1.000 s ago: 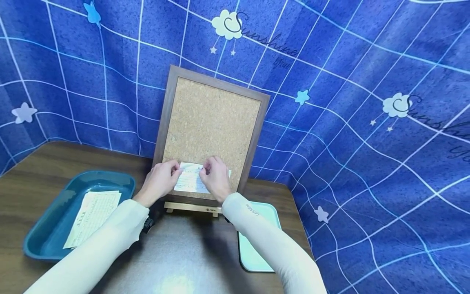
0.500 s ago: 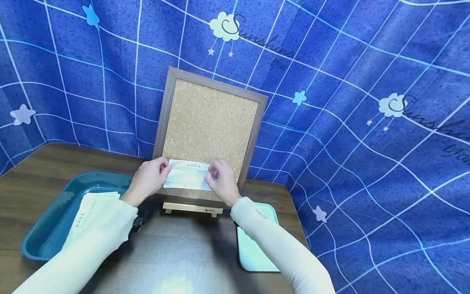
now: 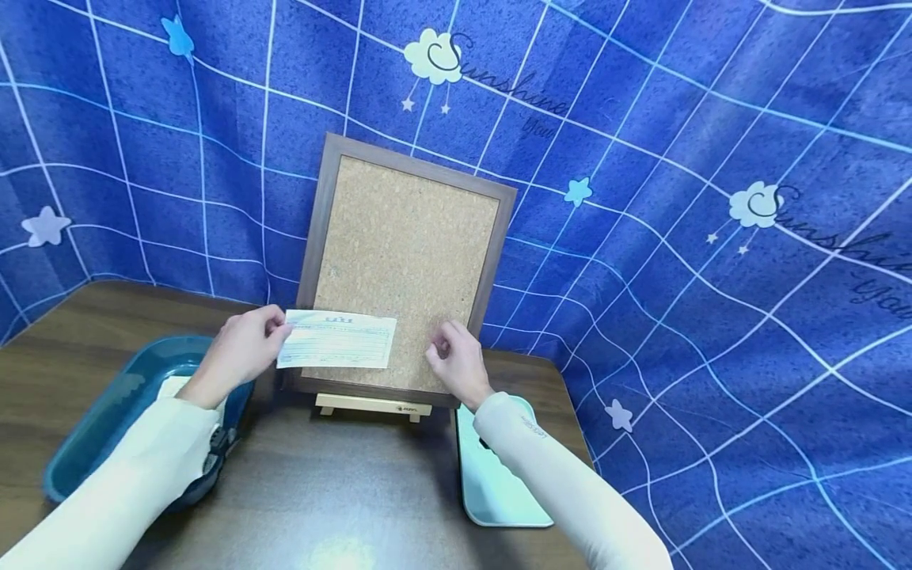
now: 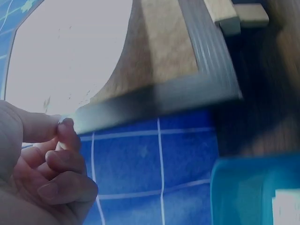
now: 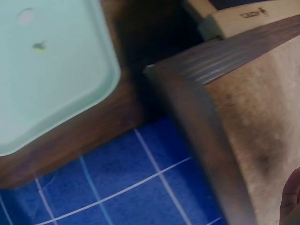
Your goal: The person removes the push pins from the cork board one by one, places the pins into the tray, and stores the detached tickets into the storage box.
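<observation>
My left hand (image 3: 245,344) pinches a printed paper slip (image 3: 338,340) by its left edge, between thumb and index finger. The slip lies across the lower left of a framed corkboard (image 3: 409,237), overlapping the frame's left side. In the left wrist view the paper (image 4: 70,51) looks washed out by light, and the other fingers are loosely curled. My right hand (image 3: 459,360) is at the corkboard's lower right, apart from the slip, with thumb and fingers curled together. Whether something small sits between those fingertips is hidden. Only a fingertip (image 5: 290,194) shows in the right wrist view.
A blue tray (image 3: 60,467) with paper (image 3: 171,386) in it stands at the left, partly under my left arm. At the right is a pale green tray (image 3: 502,495) holding a small yellow item (image 5: 39,46). A light wooden stand (image 3: 373,404) supports the board; a blue curtain (image 3: 641,277) hangs behind.
The slip has slid left with my left hand, from the board's lower middle toward its left frame. My right hand gripped the slip's right edge, then let go and moved slightly right.
</observation>
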The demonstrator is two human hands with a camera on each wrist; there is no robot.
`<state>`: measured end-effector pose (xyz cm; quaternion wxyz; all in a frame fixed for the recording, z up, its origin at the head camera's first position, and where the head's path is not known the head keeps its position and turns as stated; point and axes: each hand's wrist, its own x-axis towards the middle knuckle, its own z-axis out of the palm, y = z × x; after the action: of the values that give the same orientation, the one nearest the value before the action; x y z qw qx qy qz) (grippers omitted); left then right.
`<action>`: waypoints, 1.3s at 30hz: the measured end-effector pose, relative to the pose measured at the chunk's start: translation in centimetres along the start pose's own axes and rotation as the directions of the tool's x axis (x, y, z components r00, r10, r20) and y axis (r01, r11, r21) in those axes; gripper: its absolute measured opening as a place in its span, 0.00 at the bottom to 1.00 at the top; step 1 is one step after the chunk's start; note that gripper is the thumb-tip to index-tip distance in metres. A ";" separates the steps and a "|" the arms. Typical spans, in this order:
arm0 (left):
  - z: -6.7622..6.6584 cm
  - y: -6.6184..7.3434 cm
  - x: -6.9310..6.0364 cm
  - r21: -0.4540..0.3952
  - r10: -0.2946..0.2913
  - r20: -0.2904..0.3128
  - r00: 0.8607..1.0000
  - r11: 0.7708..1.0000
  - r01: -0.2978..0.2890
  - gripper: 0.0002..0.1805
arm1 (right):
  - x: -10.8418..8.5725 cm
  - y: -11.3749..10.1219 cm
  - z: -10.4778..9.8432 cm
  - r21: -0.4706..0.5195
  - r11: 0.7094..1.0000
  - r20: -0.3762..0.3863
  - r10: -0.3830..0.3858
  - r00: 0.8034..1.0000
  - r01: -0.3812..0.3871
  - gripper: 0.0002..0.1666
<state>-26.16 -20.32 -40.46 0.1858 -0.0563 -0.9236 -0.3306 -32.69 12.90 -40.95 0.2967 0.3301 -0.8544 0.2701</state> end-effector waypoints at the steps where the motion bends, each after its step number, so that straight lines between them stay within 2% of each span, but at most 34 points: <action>1: -0.4 -0.3 -0.2 0.000 -0.002 0.007 1.000 1.000 0.002 0.09 | -0.3 0.3 -0.2 -0.005 1.000 -0.001 0.002 1.000 -0.002 0.09; 6: -2.9 -2.1 -2.0 0.031 0.009 -0.012 1.000 0.999 -0.009 0.11 | -2.5 2.0 -1.4 -0.025 1.000 -0.040 0.014 0.999 -0.015 0.09; 11: -5.6 -4.2 -4.7 0.077 0.001 -0.064 0.998 0.997 0.004 0.10 | -5.5 4.2 -2.1 -0.044 0.996 -0.087 0.077 0.993 -0.081 0.09; 14: -7.0 -5.5 -6.7 0.111 -0.023 -0.090 0.996 0.993 0.033 0.08 | -7.1 5.1 -2.5 -0.054 0.991 -0.077 0.119 0.990 -0.123 0.10; 17: -7.9 -7.0 -8.4 0.145 -0.075 -0.128 0.989 0.985 0.094 0.07 | -8.3 5.6 -3.1 -0.069 0.982 -0.010 0.175 0.984 -0.176 0.10; 20: -8.0 -8.9 -10.1 0.114 -0.132 -0.194 0.972 0.981 0.156 0.06 | -9.4 6.0 -3.4 -0.096 0.967 0.078 0.242 0.967 -0.234 0.10; 22: -7.7 -10.1 -11.1 0.031 -0.168 -0.243 0.956 0.983 0.180 0.06 | -10.1 6.4 -3.5 -0.113 0.954 0.145 0.292 0.945 -0.278 0.10; 24: -7.3 -11.1 -12.0 -0.057 -0.184 -0.280 0.942 0.983 0.175 0.08 | -10.8 6.8 -3.5 -0.126 0.946 0.194 0.319 0.928 -0.299 0.10; 25: -7.0 -11.6 -12.3 -0.091 -0.193 -0.298 0.935 0.981 0.173 0.06 | -11.1 7.0 -3.6 -0.127 0.943 0.225 0.328 0.918 -0.306 0.10; 28: -6.5 -12.3 -13.0 -0.142 -0.235 -0.293 0.927 0.969 0.201 0.12 | -11.9 7.6 -3.5 -0.127 0.936 0.298 0.350 0.888 -0.327 0.08; 31: -6.0 -12.5 -13.5 -0.137 -0.299 -0.290 0.909 0.953 0.270 0.16 | -12.6 8.3 -3.4 -0.118 0.935 0.362 0.354 0.862 -0.334 0.07; 32: -6.0 -12.3 -13.6 -0.138 -0.321 -0.280 0.905 0.946 0.294 0.21 | -12.8 8.5 -3.3 -0.120 0.934 0.376 0.356 0.855 -0.336 0.07; 33: -5.7 -12.2 -13.7 -0.141 -0.362 -0.288 0.886 0.932 0.335 0.19 | -13.0 8.7 -3.3 -0.119 0.934 0.391 0.355 0.849 -0.336 0.07; 35: -5.4 -12.0 -13.9 -0.129 -0.411 -0.283 0.867 0.912 0.390 0.20 | -13.5 9.0 -3.1 -0.121 0.935 0.411 0.353 0.841 -0.333 0.07; 37: -5.0 -11.6 -14.0 -0.087 -0.443 -0.258 0.859 0.896 0.436 0.21 | -13.8 9.2 -3.1 -0.117 0.934 0.425 0.353 0.833 -0.336 0.07; 39: -4.9 -11.3 -13.9 -0.032 -0.459 -0.226 0.859 0.885 0.464 0.22 | -14.2 9.3 -3.1 -0.111 0.932 0.438 0.358 0.825 -0.346 0.07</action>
<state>-14.37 -31.89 -48.90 0.2061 0.2067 -0.8866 -0.3589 -29.81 26.51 -51.04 0.0400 0.2164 -0.9492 0.2249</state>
